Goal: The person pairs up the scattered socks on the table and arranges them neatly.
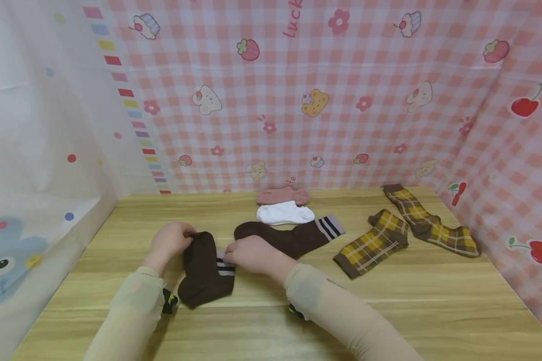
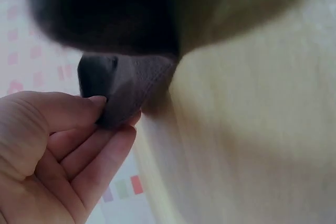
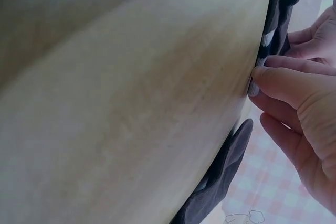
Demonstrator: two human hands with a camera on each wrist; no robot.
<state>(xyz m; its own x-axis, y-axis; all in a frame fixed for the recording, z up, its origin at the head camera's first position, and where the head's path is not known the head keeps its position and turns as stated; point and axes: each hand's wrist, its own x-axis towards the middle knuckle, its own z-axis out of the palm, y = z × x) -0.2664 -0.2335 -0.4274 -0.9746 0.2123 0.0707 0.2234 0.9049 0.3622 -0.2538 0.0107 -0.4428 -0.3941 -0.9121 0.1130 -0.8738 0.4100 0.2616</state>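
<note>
Wood-grained table (image 1: 262, 321) spread across the bottom of my head feed, with the person's two pale sleeves (image 1: 361, 321) reaching in over it. At 7 o'clock I saw the first brown sock (image 1: 200, 281), bent, with both hands on it: the left hand (image 1: 171, 244) pinched one end between thumb and fingers, while the right hand (image 1: 255, 256) pinched its striped cuff. At 4 o'clock lay the nearer plaid sock (image 1: 375, 243). Another brown sock (image 1: 300, 241) lay at 5 o'clock, partly hidden from me by the right hand. Between 3 and 4 o'clock I had the farther plaid sock (image 1: 426, 225). Just beyond the second brown one lay a white sock (image 1: 284, 213), then pink fabric (image 1: 280, 194) at its 12 o'clock. Farthest off, a pink checked backdrop (image 1: 280, 75) filled 12 o'clock.
</note>
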